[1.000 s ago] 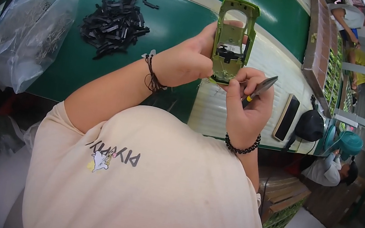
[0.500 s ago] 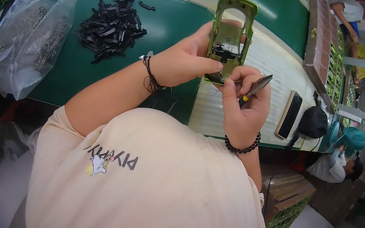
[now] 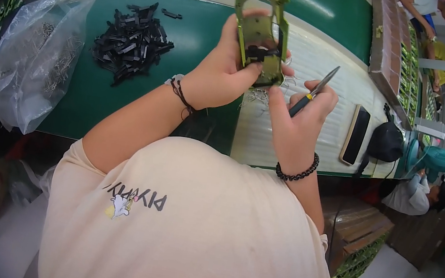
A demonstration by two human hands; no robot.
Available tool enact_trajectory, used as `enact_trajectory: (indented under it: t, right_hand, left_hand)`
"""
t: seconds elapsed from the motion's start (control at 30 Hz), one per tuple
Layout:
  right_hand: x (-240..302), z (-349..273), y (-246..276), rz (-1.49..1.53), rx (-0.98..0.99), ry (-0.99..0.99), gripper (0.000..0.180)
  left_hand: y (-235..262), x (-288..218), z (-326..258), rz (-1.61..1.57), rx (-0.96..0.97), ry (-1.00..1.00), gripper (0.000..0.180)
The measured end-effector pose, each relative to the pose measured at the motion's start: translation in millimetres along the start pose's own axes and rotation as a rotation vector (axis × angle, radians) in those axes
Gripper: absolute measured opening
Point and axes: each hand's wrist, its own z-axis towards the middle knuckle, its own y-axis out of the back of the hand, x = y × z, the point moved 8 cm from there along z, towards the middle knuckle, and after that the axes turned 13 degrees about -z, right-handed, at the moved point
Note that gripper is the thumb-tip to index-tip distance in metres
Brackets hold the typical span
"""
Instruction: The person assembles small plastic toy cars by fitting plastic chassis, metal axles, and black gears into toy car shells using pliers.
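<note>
My left hand (image 3: 222,73) grips an olive-green plastic frame (image 3: 260,29) and holds it upright above the green table (image 3: 191,42). A small black part sits inside the frame near its lower end. My right hand (image 3: 294,121) is just right of the frame's bottom, with a thin grey tool (image 3: 315,89) tucked between the fingers and its tip pointing up to the right. The right thumb touches the frame's lower edge. Thin wire springs (image 3: 256,95) lie under both hands.
A heap of black plastic pieces (image 3: 130,44) lies at the left. A clear bag of wire springs (image 3: 33,59) sits at the table's left edge. A white ribbed mat (image 3: 332,98), a phone (image 3: 355,135), a black pouch (image 3: 386,141). Another person (image 3: 418,194) sits right.
The frame has risen a little and tilted more upright in my left hand. My right hand stays by its lower end with the tool.
</note>
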Motion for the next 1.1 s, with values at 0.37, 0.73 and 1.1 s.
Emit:
enact_trajectory:
  t: [0.37,0.73,1.1]
  right_hand:
    - [30.2,-4.2,-4.5,-0.268,0.223,0.226,0.032]
    - [31.1,-5.9,1.4,-0.557,0.311,0.393,0.041]
    - [2.3,-3.9,7.4,-0.344,0.195,0.368,0.033]
  left_hand:
    - [6.3,-6.3,-4.3,0.262,-0.053,-0.236,0.073]
    - [3.1,14.3,-7.2,0.309,0.018,0.203,0.074]
    - [27.6,-63.4,9.6,0.181,-0.452,-0.026,0.065]
